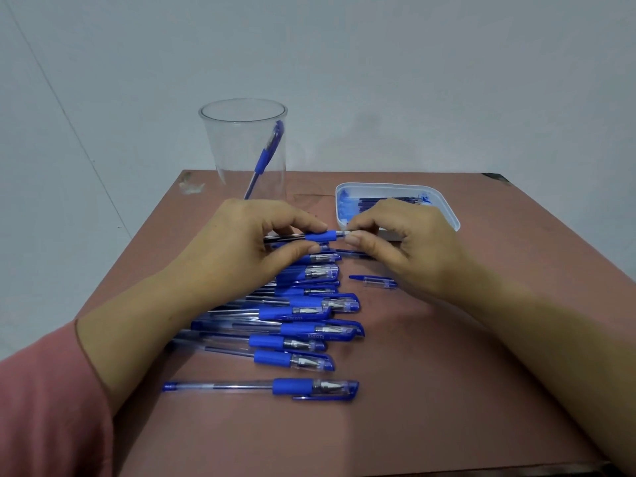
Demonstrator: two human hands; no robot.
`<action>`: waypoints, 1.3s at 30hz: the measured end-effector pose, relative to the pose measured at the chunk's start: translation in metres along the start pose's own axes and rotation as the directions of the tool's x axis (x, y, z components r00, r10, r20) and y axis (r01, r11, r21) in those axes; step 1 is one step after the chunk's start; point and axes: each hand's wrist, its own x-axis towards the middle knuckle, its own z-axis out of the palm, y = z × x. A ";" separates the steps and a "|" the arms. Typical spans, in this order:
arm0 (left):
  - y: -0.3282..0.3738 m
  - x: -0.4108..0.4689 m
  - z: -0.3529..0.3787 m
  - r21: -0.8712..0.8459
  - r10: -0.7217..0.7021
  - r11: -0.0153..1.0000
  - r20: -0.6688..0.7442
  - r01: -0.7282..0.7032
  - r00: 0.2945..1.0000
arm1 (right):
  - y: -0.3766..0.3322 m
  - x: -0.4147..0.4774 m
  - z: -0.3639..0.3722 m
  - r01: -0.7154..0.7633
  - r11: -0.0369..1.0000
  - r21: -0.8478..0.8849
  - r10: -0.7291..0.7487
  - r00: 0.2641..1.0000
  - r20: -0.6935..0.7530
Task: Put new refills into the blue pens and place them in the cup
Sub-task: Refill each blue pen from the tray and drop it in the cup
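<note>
I hold a blue pen [320, 235] level above the table. My left hand [247, 242] grips its barrel and blue grip. The fingertips of my right hand [402, 242] pinch the pen's silver tip end. A loose clear cap [378, 281] lies on the table under my right hand. Several capped blue pens [303, 332] lie in a row below my hands. At the back left stands a clear plastic cup [241, 146] with one blue pen [265, 160] leaning inside. A white tray [447, 215] at the back right holds several refills [385, 202].
The brown table [430, 390] has its near edge at the bottom of the view and its left edge close to the cup. A plain wall stands behind. One pen [261, 387] lies apart, nearest to me.
</note>
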 end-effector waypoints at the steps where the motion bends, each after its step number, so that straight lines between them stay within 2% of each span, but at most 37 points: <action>1: 0.000 0.000 0.000 -0.001 0.002 1.000 -0.001 -0.002 1.000 | 0.000 -0.001 0.000 -0.013 1.000 0.025 0.013 1.000 0.004; 4: 0.000 0.000 0.000 0.003 0.003 1.000 -0.010 -0.003 1.000 | -0.002 -0.002 -0.002 -0.032 0.996 0.084 0.033 0.999 -0.017; 9: 0.000 0.000 0.000 -0.003 0.000 1.000 0.000 0.000 1.000 | 0.002 0.000 0.000 0.023 1.000 0.000 -0.023 1.000 0.006; 14: 0.001 0.000 0.000 0.001 0.006 1.000 -0.006 -0.006 1.000 | 0.000 -0.001 -0.002 -0.001 0.998 0.060 0.002 1.000 -0.018; 19: 0.001 0.000 0.000 -0.018 -0.001 1.000 0.010 0.001 1.000 | 0.003 0.000 -0.001 0.024 1.000 -0.003 -0.024 1.000 0.002; 23: 0.001 0.000 0.001 -0.005 0.006 1.000 0.003 -0.006 1.000 | 0.001 -0.002 -0.002 -0.016 0.998 0.067 0.017 1.000 -0.015; 28: -0.001 0.000 0.000 0.017 0.000 1.000 0.011 0.000 1.000 | 0.002 0.000 -0.001 0.043 0.999 -0.016 -0.043 0.999 0.002; 33: 0.000 0.000 0.000 0.007 0.004 1.000 0.003 -0.004 1.000 | 0.000 -0.001 -0.002 0.016 0.999 0.043 -0.016 1.000 -0.007; 39: 0.000 0.000 0.001 0.025 0.015 1.000 0.008 -0.015 1.000 | -0.001 0.001 0.000 0.032 0.999 -0.008 -0.032 0.999 0.013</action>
